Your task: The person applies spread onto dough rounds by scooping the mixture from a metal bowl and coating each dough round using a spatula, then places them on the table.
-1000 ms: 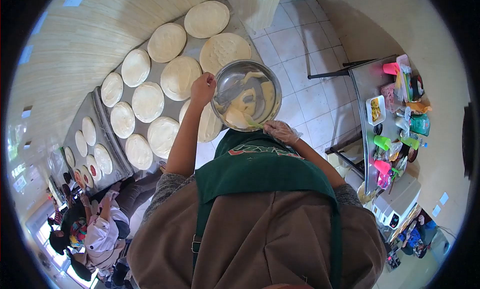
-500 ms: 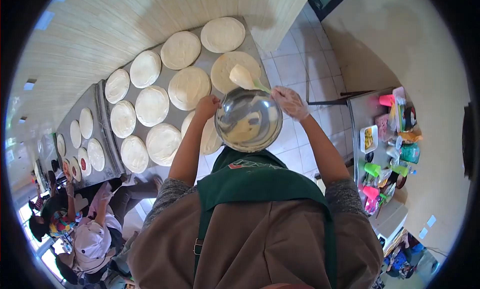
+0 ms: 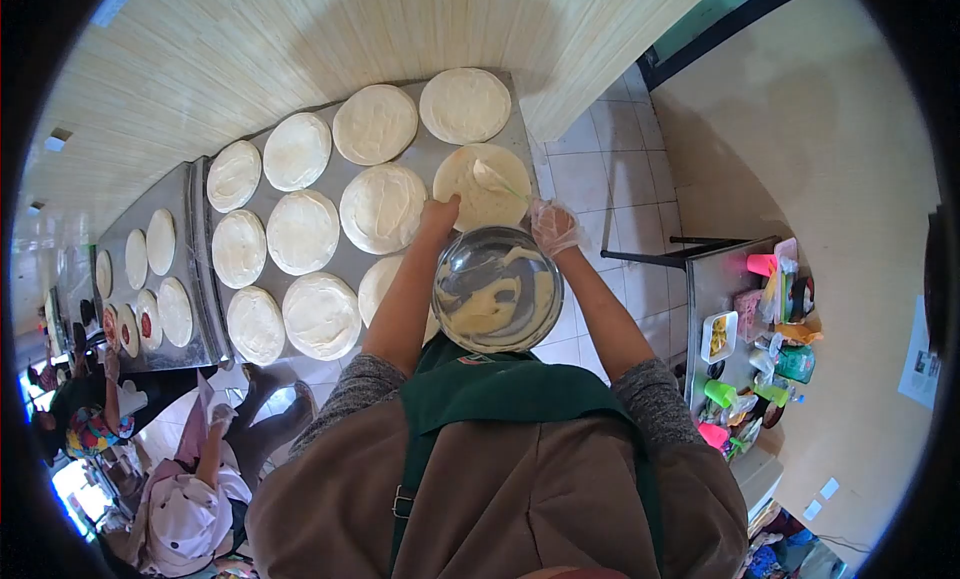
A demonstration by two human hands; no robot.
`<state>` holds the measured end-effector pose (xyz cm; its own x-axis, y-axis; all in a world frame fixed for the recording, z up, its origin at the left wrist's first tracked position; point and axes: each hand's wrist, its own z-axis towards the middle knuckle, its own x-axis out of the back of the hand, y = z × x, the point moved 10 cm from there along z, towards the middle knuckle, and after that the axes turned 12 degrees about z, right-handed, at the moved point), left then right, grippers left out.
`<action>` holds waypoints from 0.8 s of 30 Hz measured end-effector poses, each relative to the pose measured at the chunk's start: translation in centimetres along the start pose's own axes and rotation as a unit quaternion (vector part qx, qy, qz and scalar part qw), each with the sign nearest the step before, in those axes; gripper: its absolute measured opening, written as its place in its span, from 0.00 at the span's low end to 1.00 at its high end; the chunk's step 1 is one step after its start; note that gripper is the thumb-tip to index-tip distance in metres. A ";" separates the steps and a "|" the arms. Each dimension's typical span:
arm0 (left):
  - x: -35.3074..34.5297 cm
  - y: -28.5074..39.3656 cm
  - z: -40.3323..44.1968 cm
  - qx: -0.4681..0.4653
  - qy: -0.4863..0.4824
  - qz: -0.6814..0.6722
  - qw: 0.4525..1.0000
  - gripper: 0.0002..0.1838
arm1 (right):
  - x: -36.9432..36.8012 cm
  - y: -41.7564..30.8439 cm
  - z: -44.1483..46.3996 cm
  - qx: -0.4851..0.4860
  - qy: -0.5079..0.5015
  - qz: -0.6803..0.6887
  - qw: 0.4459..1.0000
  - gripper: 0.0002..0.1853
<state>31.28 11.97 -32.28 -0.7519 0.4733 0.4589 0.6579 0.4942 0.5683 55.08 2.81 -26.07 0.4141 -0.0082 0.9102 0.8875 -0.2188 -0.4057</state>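
Note:
My right hand (image 3: 555,228), in a clear plastic glove, is closed around the greenish handle of a spoon (image 3: 507,184). The spoon's pale, cream-covered head lies over a round pizza base (image 3: 462,167) at the table's right end. My bare left hand (image 3: 440,215) has its fingers closed at the left edge of that same base. Between my forearms, against my apron, a metal bowl (image 3: 549,324) tilts towards me with pale cream (image 3: 490,306) smeared inside. What supports the bowl from below is hidden. Several cream-coated bases (image 3: 381,209) lie in rows to the left.
The metal table (image 3: 420,169) adjoins another table with more bases (image 3: 175,312), some bearing red sauce. Other people (image 3: 190,504) work at lower left. On the right, a side table (image 3: 705,289) holds a white food container (image 3: 719,337), cups and bags. A wooden wall borders the far side.
The spoon has gone from above the bowl's far rim onto the pizza base. My left hand has left the bowl's rim for the base's edge. The bowl sits closer to my body.

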 end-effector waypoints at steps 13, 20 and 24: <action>0.5 1.2 2.8 -0.041 0.094 -0.116 0.988 0.25 | -0.3 -1.1 0.0 0.008 0.041 0.015 0.999 0.17; 2.5 8.5 -3.9 -0.104 -0.116 -0.460 0.874 0.22 | 7.9 -6.2 -1.2 0.007 0.094 0.175 0.980 0.16; 4.6 8.7 -7.7 -0.128 -0.152 -0.635 0.747 0.31 | 11.2 -12.0 -3.4 0.038 0.041 0.195 0.979 0.18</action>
<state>33.26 12.80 -19.96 -0.6935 -0.0957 -0.7140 -0.6353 0.5487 0.5435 48.38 2.00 -10.71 0.7100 -0.1564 0.6866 0.6784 -0.1096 -0.7264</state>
